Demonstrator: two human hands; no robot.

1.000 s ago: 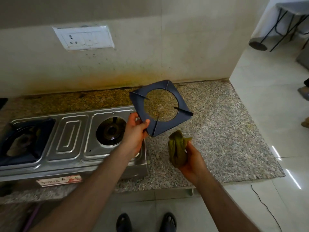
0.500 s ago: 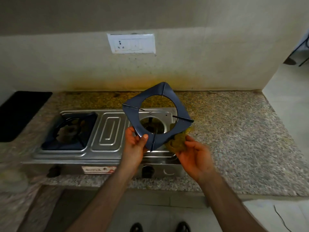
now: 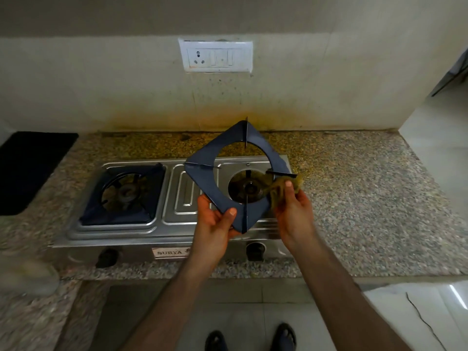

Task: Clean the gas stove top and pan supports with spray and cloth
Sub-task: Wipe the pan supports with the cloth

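A two-burner steel gas stove [image 3: 177, 196] stands on the granite counter. Its left burner carries a dark blue pan support [image 3: 149, 181]. My left hand [image 3: 215, 224] grips the lower corner of a second dark blue square pan support [image 3: 202, 183], held tilted above the bare right burner [image 3: 249, 190]. My right hand [image 3: 293, 214] pinches an olive-green cloth [image 3: 281, 187] against that support's right edge.
The granite counter [image 3: 367, 198] runs to the right of the stove. A black mat [image 3: 27, 171] lies at the far left. A blurred pale object [image 3: 27, 277] sits at the counter's front left. A switch plate [image 3: 216, 57] is on the stained wall.
The view swung left and the stove came to the centre. My left hand carried the pan support over the right burner, and my right hand raised the cloth to its right edge.
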